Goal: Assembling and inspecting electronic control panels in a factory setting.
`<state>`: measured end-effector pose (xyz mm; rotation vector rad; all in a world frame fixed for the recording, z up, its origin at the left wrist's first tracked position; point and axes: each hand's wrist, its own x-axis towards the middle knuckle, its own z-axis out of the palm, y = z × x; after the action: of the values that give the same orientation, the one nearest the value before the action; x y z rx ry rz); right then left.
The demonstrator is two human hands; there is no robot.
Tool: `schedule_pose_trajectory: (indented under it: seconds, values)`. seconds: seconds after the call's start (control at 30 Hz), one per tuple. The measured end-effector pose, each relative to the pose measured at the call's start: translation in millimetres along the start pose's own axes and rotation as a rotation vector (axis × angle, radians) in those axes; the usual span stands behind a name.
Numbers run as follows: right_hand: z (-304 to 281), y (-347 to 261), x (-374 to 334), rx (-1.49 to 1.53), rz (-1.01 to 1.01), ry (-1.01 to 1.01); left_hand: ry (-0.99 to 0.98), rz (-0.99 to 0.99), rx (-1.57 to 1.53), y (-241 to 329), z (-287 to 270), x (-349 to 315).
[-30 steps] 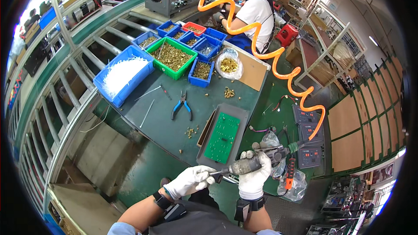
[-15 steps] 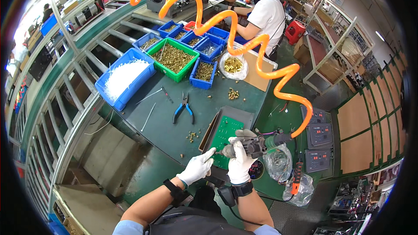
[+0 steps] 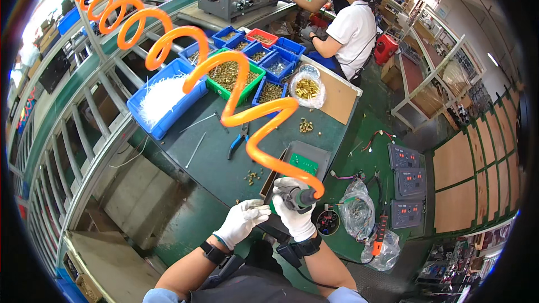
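Observation:
My right hand (image 3: 296, 221), in a white glove, grips a dark grey pneumatic screwdriver (image 3: 297, 197); its tip is hidden below. An orange coiled air hose (image 3: 273, 163) runs from its rear end up to the far left. Beneath hand and tool lies a green circuit board (image 3: 304, 163) in a grey tray (image 3: 318, 156), much of it covered. My left hand (image 3: 238, 224), also gloved, hovers left of the screwdriver near the tray's close edge, fingers stretched out with nothing visible in them.
Blue-handled pliers (image 3: 236, 146) and loose brass pieces (image 3: 252, 177) lie on the table. Behind them stand a blue bin of white strips (image 3: 160, 101), a green bin (image 3: 247, 91) and several small blue bins. Grey panels (image 3: 409, 182) are on the right. Two people work beyond.
The screwdriver has swung from pointing left to upright, its hose end now toward me. The hose has shifted left across the table. My left hand has moved away from the tip, its fingers straightened.

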<state>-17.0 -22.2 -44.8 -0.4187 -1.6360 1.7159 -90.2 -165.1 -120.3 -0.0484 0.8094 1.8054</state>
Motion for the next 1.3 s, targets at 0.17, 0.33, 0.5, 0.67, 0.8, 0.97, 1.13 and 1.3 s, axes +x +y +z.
schedule_pose_trajectory:
  seconds: [0.17,0.33,0.5,0.67,0.8,0.97,1.13,1.3]
  values:
    - [-1,1,-2,0.094,0.063,-0.076,0.014,-0.045,0.129,5,2,-9]
    - [-3,-1,-1,0.061,0.057,0.009,-0.019,-0.041,0.190,11,4,-17]
    - [0,-5,1,0.121,0.069,-0.008,0.002,-0.067,0.270,8,2,-17]
    - [-1,-24,9,0.172,0.026,-0.003,0.068,-0.007,0.304,7,4,-14]
    - [-5,-51,5,0.296,-0.007,0.107,0.096,-0.042,0.330,5,12,-9]
    - [-15,-76,-8,0.404,-0.052,0.193,0.118,0.000,0.333,0,21,-2]
    - [-31,-81,-15,0.415,-0.050,0.319,0.074,-0.051,0.242,-6,31,4]
    - [-43,-77,-20,0.336,-0.061,0.409,-0.237,-0.230,0.100,-13,40,7]
